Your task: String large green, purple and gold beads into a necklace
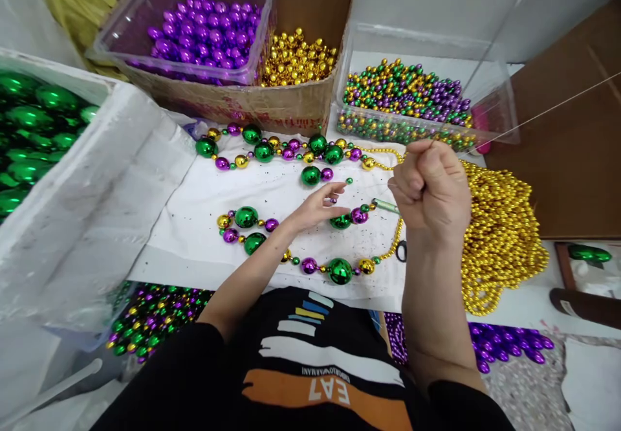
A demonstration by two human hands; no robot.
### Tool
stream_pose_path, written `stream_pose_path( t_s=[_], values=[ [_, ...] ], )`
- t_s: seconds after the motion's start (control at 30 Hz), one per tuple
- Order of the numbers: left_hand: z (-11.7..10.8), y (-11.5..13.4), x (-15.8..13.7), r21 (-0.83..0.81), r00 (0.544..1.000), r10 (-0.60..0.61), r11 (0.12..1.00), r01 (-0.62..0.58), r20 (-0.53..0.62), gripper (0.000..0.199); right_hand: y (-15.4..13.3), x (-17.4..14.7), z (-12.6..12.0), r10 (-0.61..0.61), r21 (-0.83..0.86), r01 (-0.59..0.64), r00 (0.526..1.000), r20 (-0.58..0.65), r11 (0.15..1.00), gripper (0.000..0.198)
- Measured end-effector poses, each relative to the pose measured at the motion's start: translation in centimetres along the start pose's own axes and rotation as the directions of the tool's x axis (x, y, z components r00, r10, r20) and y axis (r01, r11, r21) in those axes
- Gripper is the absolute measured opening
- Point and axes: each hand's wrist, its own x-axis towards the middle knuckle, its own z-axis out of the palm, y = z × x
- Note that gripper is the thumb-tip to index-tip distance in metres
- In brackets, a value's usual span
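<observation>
My right hand is raised in a fist, pinching a thin thread that runs off to the upper right. Lower and to the left, my left hand has curled fingers and a spread thumb, with a small purple bead between them. Just beyond its fingertips is a small green bead. Below the thumb lie a large green bead and a purple bead, close to a pale green tube-like tool. A bead necklace curves across the white cloth, partly behind my left forearm.
Finished-looking bead strands lie farther back. Behind them stand a bin of purple beads, a carton with gold beads and a tub of mixed beads. Gold bead chains are heaped right; a green-bead box stands left.
</observation>
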Motion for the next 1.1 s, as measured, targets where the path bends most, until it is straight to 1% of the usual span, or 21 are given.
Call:
stream_pose_path(
  t_s=[0.07,0.1,0.13,0.2,0.27,0.3,0.37,0.4,0.43,0.47,0.5,0.57,0.6,0.63,0.7,0.73,0.8,0.87,0.9,1.0,1.1],
  values=[
    [1.1,-0.7,-0.2,0.155,0.998,0.024,0.987,-0.032,0.055,0.073,-1.1,-0.6,0.2,-0.019,-0.007,0.019,0.999,-0.026,1.0,0.013],
    [1.7,-0.8,-0.3,0.245,0.996,0.032,0.968,-0.051,0.082,0.072,-1.5,-0.9,0.0,-0.028,-0.013,0.027,0.999,-0.046,1.0,0.011],
    [2.1,-0.9,-0.4,0.337,0.993,0.03,0.939,-0.066,0.111,0.066,-1.8,-1.2,-0.3,-0.036,-0.017,0.035,0.997,-0.068,0.999,0.011],
    [2.7,-0.7,-0.7,0.504,0.987,-0.001,0.86,-0.082,0.162,0.044,-1.9,-1.7,-1.4,-0.047,-0.015,0.046,0.993,-0.112,0.999,0.011],
    [2.6,-0.2,-1.4,0.641,0.976,-0.054,0.762,-0.098,0.213,0.024,-1.4,-2.4,-3.1,-0.036,-0.002,0.036,0.986,-0.164,0.999,0.013],
    [2.4,0.1,-1.8,0.695,0.967,-0.093,0.712,-0.102,0.237,0.019,-0.9,-2.7,-4.0,-0.019,0.006,0.021,0.981,-0.195,1.0,0.014],
    [1.6,0.8,-2.7,0.762,0.942,-0.189,0.64,-0.097,0.279,0.019,0.3,-3.6,-5.7,0.029,0.022,-0.024,0.967,-0.255,0.999,0.016],
    [1.2,1.2,-3.0,0.774,0.927,-0.232,0.628,-0.088,0.293,0.021,1.0,-4.0,-6.4,0.057,0.03,-0.051,0.959,-0.278,0.998,0.018],
    [0.9,1.7,-3.2,0.771,0.919,-0.258,0.632,-0.073,0.298,0.024,1.7,-4.4,-7.0,0.086,0.037,-0.079,0.951,-0.297,0.996,0.019],
    [0.8,2.2,-3.2,0.755,0.924,-0.255,0.654,-0.054,0.286,0.029,2.3,-4.9,-7.4,0.116,0.047,-0.107,0.944,-0.31,0.993,0.02],
    [0.8,2.7,-3.0,0.723,0.941,-0.219,0.69,-0.036,0.256,0.032,2.9,-5.2,-7.6,0.146,0.059,-0.134,0.937,-0.318,0.989,0.021],
    [1.6,3.8,-2.1,0.61,0.984,-0.083,0.792,-0.03,0.156,0.03,3.8,-5.8,-7.7,0.196,0.082,-0.178,0.925,-0.324,0.981,0.023],
    [2.3,4.2,-1.5,0.535,0.994,-0.006,0.843,-0.053,0.108,0.027,4.1,-6.0,-7.5,0.214,0.092,-0.194,0.922,-0.323,0.977,0.024],
    [3.1,4.5,-0.9,0.456,0.995,0.06,0.885,-0.091,0.083,0.026,4.3,-6.2,-7.3,0.228,0.1,-0.206,0.92,-0.319,0.973,0.024],
    [4.8,4.9,0.3,0.336,0.984,0.145,0.926,-0.173,0.107,0.023,4.4,-6.3,-6.9,0.241,0.106,-0.218,0.921,-0.307,0.97,0.025],
    [5.5,4.9,0.7,0.313,0.977,0.166,0.928,-0.201,0.135,0.022,4.4,-6.3,-6.7,0.242,0.107,-0.219,0.923,-0.3,0.97,0.026],
    [6.4,4.7,1.3,0.334,0.967,0.188,0.912,-0.236,0.17,0.018,4.4,-6.2,-6.3,0.245,0.109,-0.223,0.925,-0.291,0.969,0.027],
    [6.6,4.5,1.3,0.367,0.965,0.195,0.897,-0.247,0.174,0.016,4.5,-6.2,-6.0,0.256,0.116,-0.232,0.922,-0.289,0.966,0.028],
    [6.5,4.4,1.2,0.369,0.967,0.188,0.898,-0.239,0.171,0.018,4.5,-6.2,-5.9,0.262,0.123,-0.235,0.92,-0.29,0.964,0.028],
    [5.3,4.0,0.6,0.351,0.979,0.138,0.918,-0.184,0.152,0.025,4.9,-6.2,-6.0,0.269,0.152,-0.232,0.913,-0.305,0.961,0.029],
    [3.2,3.4,-0.2,0.405,0.987,0.116,0.902,-0.152,0.112,0.027,5.1,-6.5,-6.7,0.278,0.225,-0.21,0.9,-0.335,0.951,0.033]
  ],
)
